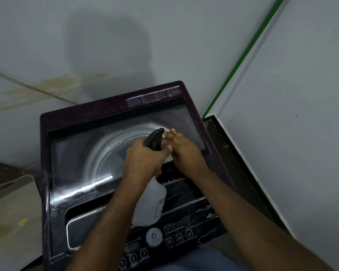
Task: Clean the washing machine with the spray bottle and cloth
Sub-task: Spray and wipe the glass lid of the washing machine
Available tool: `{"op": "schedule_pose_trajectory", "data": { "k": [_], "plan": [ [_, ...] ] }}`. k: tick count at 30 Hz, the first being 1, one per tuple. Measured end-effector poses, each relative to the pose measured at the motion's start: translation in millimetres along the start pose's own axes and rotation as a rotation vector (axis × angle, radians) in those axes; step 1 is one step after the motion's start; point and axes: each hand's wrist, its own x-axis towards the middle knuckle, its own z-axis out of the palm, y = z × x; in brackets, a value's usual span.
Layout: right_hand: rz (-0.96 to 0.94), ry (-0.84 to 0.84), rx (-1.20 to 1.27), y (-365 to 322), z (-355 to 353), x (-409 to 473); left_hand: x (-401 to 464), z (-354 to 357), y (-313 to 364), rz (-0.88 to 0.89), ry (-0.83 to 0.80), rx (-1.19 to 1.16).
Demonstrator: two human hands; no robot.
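Observation:
A dark purple top-loading washing machine (82,118) fills the middle of the view, its glass lid down and the drum visible through it. My left hand (145,159) grips the neck of a translucent white spray bottle (153,204) with a black trigger head, held above the lid's front edge. My right hand (182,147) is just to the right of the nozzle, fingers stretched toward the black head and blurred. No cloth is in view.
The control panel (176,237) with buttons lies along the machine's near edge. A white wall with a green strip (241,57) stands behind and to the right. A beige container (12,208) sits on the floor at the left. A dark ledge (229,145) runs beside the machine's right side.

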Motion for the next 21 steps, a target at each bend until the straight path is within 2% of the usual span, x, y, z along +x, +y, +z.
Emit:
{"op": "schedule_pose_trajectory", "data": {
  "k": [3,8,14,21],
  "plan": [
    [0.105,0.054,-0.003,21,-20,-15,1,-3,2,0.009,-0.005,-0.002],
    [0.308,0.091,-0.036,47,-24,43,2,-17,-5,-0.03,-0.012,-0.056],
    [0.308,0.143,-0.116,-5,19,100,4,-45,-20,-0.074,0.024,-0.124],
    [0.234,0.062,-0.161,-79,68,129,0,-108,-54,-0.097,0.11,-0.133]
  ]
}}
